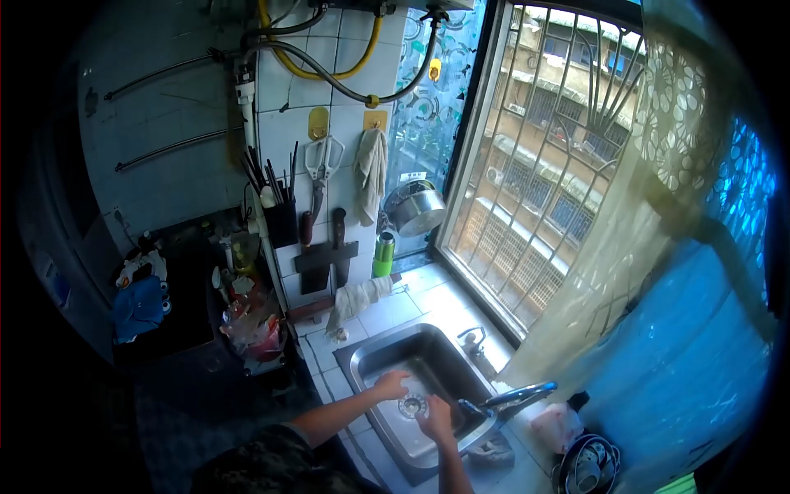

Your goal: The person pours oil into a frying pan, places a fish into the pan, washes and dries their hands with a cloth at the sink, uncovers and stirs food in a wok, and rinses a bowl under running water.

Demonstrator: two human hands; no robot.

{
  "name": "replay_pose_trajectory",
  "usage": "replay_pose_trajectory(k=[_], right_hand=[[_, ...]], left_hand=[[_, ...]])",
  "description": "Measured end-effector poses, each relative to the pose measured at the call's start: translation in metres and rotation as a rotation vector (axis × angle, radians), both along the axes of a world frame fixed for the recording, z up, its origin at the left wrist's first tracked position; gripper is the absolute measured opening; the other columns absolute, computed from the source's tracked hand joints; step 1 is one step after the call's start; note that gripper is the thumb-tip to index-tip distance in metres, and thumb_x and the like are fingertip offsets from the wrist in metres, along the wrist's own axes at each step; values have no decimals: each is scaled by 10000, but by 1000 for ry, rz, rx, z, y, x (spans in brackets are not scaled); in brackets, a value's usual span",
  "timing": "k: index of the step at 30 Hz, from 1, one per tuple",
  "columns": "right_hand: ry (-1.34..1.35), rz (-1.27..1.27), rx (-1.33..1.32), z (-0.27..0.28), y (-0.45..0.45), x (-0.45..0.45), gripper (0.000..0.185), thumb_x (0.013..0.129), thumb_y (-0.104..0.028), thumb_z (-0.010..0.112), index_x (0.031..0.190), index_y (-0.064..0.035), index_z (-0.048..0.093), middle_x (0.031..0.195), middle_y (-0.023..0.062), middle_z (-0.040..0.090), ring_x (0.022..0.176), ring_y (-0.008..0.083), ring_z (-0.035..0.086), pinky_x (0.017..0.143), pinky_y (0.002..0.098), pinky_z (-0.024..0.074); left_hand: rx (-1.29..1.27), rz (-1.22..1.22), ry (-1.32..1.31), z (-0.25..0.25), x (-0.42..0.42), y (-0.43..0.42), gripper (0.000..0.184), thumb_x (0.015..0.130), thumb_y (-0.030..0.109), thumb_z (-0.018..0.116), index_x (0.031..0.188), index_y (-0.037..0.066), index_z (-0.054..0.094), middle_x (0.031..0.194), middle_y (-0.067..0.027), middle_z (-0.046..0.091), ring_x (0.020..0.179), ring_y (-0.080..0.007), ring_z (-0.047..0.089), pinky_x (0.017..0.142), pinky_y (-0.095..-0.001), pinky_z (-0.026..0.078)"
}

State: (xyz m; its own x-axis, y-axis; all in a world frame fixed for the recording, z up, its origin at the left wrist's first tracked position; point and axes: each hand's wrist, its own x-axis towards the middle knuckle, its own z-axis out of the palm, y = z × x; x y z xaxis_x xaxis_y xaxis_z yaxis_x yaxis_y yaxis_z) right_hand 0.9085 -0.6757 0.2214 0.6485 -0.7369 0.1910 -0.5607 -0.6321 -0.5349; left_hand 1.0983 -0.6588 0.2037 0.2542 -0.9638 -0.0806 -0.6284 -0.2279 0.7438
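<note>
Both hands are over a stainless steel sink (pixel 359 354) set in a white tiled counter. My left hand (pixel 391 385) reaches in from the left side, fingers apart and pointing right, with nothing visible in it. Facing it is my right hand (pixel 436 418), its fingers loosely bent and apart, also without a visible object. Between and just below them lies the round drain strainer (pixel 412 406). A chrome faucet (pixel 518 397) stands at the sink's right edge, close to my right hand. Whether water runs from it cannot be made out.
Behind the sink, a grey cloth (pixel 362 298) hangs over a bar beside a green bottle (pixel 383 255). Knives (pixel 339 235) and scissors (pixel 322 160) hang on the wall. At right are a plastic bag (pixel 555 426), stacked pans (pixel 588 465) and a blue curtain (pixel 658 346) near the barred window (pixel 543 165).
</note>
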Motion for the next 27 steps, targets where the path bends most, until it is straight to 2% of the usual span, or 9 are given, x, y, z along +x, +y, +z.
replay_pose_trajectory(k=[2,3,5,9,11,15,19,22,27], right_hand=[[-186,7,-156,36,-17,41,441,641,-123,678,1043,-2,548,1053,197,548,991,345,512,855,410,404],[-212,48,-64,57,-33,63,457,683,-123,636,1116,-45,513,1120,173,509,1060,338,457,921,400,351],[-251,40,-112,124,-51,121,429,693,-78,613,1107,-38,508,1072,180,521,988,337,488,862,381,389],[-426,54,-399,225,-98,259,485,705,-69,591,1161,-12,438,985,174,512,922,332,495,800,387,407],[-497,-34,-506,276,-109,322,548,705,-85,602,1204,-14,386,1013,184,497,931,333,490,792,390,413],[-452,-288,-612,333,-149,403,560,710,-140,616,1200,-19,374,1014,186,501,905,355,509,737,414,439],[-510,-437,-430,378,-178,406,366,749,-224,569,1052,-31,498,904,196,578,841,381,556,707,439,443],[-881,-487,-312,419,-190,388,287,793,-273,475,874,-13,568,870,209,606,845,393,560,733,442,426],[-830,-497,-388,459,-205,371,284,777,-243,491,807,22,591,829,239,591,812,394,559,726,426,421]], left_hand=[[56,-12,84,3,13,-2,463,674,221,623,1124,126,566,1112,-156,557,1043,-291,524,891,-350,414],[30,-43,119,-4,22,-5,449,688,219,624,1123,125,567,1114,-154,558,1044,-285,526,893,-343,412],[2,-228,205,-14,42,-15,390,745,192,606,1120,90,566,1112,-138,568,1024,-264,540,891,-338,412],[140,-323,392,36,75,-6,303,823,183,552,1086,35,579,1078,-141,584,997,-247,552,862,-332,431],[216,-375,346,79,93,4,315,855,186,523,1123,22,554,1126,-137,561,1039,-259,528,877,-342,419],[142,-450,347,81,143,-7,311,859,181,521,1129,29,551,1143,-131,553,1037,-252,532,886,-335,415],[126,-456,472,88,185,-16,322,868,177,515,1144,13,534,1145,-136,550,1041,-250,531,884,-314,416],[26,-452,550,109,190,-27,260,837,109,543,1068,-8,574,936,-91,606,857,-122,562,744,-222,441],[13,-694,505,155,162,-39,273,853,142,538,1096,23,572,999,-96,600,919,-158,555,798,-257,433]])
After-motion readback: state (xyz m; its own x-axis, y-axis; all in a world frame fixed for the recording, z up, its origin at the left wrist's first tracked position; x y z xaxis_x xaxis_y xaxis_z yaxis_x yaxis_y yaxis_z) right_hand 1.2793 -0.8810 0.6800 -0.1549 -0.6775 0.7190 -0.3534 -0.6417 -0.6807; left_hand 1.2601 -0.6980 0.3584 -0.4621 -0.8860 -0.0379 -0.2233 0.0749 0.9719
